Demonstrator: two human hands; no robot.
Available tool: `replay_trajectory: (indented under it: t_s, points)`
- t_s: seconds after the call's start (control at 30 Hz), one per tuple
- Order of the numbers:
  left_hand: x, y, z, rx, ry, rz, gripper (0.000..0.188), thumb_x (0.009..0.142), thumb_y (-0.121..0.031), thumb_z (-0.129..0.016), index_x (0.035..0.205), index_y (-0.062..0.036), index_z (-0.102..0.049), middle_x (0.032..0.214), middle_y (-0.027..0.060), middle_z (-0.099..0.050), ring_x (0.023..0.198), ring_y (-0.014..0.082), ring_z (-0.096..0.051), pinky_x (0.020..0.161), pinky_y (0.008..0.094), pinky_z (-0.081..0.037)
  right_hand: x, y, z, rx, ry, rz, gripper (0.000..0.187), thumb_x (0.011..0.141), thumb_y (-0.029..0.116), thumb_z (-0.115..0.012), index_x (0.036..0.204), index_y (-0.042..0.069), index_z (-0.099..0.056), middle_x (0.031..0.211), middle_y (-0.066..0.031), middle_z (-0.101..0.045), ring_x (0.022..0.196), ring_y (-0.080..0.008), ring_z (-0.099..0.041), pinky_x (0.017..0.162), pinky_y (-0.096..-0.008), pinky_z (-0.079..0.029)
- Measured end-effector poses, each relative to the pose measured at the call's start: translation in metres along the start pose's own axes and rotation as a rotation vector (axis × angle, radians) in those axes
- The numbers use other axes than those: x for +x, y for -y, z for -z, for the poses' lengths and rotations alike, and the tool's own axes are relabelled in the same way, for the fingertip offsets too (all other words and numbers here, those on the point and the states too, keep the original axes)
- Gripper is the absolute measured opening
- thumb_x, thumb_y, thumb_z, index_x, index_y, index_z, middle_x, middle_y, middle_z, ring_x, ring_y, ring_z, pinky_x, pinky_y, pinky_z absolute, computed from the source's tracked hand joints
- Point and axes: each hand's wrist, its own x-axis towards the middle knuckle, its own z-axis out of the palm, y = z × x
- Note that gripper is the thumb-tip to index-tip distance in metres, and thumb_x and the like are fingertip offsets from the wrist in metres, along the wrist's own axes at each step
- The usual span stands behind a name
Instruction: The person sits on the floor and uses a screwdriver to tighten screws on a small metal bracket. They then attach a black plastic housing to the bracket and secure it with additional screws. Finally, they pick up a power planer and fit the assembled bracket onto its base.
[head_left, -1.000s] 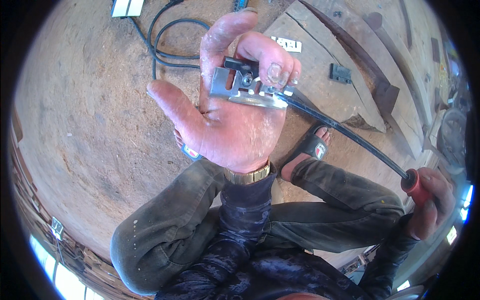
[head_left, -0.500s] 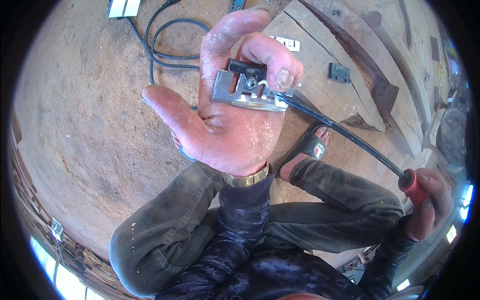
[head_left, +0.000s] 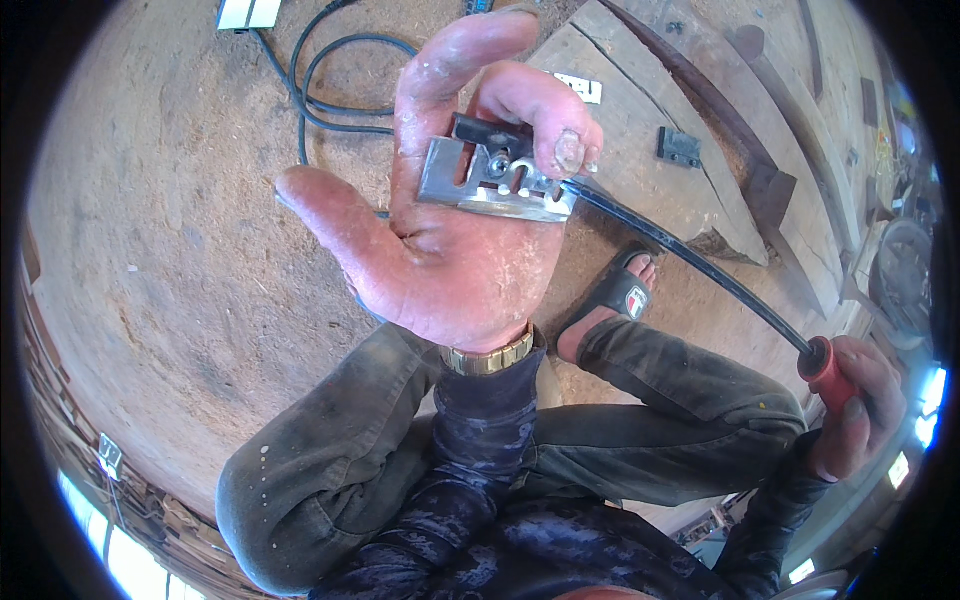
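My left hand [head_left: 470, 275] is turned palm up, with a slotted metal planer blade [head_left: 490, 195] lying across it. A dark clamp piece with a screw [head_left: 500, 163] sits on the blade. The curled fingers press on the blade's right end, while thumb and index finger stretch away from it. At the right, my right hand [head_left: 872, 395] is wrapped round the red handle of a long screwdriver [head_left: 700, 265]. Its dark shaft slants up to the left, and its tip meets the blade's right end beside my curled fingers. Whether the tip touches the blade, I cannot tell.
Curved wooden planks [head_left: 640, 130] lie on the dusty floor at upper right. On one rest a dark block [head_left: 679, 146] and a slotted metal plate [head_left: 578, 88]. A looped black cable [head_left: 330, 45] lies upper left. My sandalled foot [head_left: 610, 300] is below the planks.
My left hand and the blade have shifted very slightly left. The screwdriver and my right hand have barely moved; both grips stay the same.
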Motion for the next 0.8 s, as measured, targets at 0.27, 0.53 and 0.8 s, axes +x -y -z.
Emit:
replay_trajectory:
  t_s: [0.27,0.53,0.8]
  points:
    - [-0.004,-0.001,-0.007,0.05,-0.033,0.018,0.094,0.098,-0.083,-0.021,0.155,-0.0106,-0.039,0.088,0.0045,-0.05,0.082,0.0195,-0.044,0.079,0.0422,-0.037,0.002,0.001,-0.001,0.03,0.012,0.002,0.038,0.084,0.025,-0.059,0.104,-0.005,-0.07,0.098,-0.0287,-0.07,0.085,-0.0309,-0.069,0.082,-0.0379,-0.053]
    - [-0.002,0.002,-0.017,0.097,-0.128,-0.02,0.098,0.097,-0.084,-0.017,0.155,-0.0067,-0.037,0.091,0.007,-0.055,0.083,0.0193,-0.046,0.078,0.0424,-0.038,0.001,0.001,-0.001,0.032,-0.002,-0.005,0.039,0.084,0.027,-0.06,0.103,-0.005,-0.071,0.096,-0.0281,-0.071,0.084,-0.0311,-0.07,0.08,-0.0372,-0.054]
    - [0.011,0.002,-0.014,0.247,0.057,-0.044,0.117,0.089,-0.092,-0.009,0.149,0.003,-0.041,0.072,0.0041,-0.048,0.063,0.0153,-0.04,0.064,0.0359,-0.036,0.004,0.019,-0.008,0.186,0.037,-0.35,0.048,0.085,0.036,-0.064,0.105,-0.007,-0.07,0.094,-0.0219,-0.072,0.079,-0.0246,-0.068,0.073,-0.0312,-0.052]
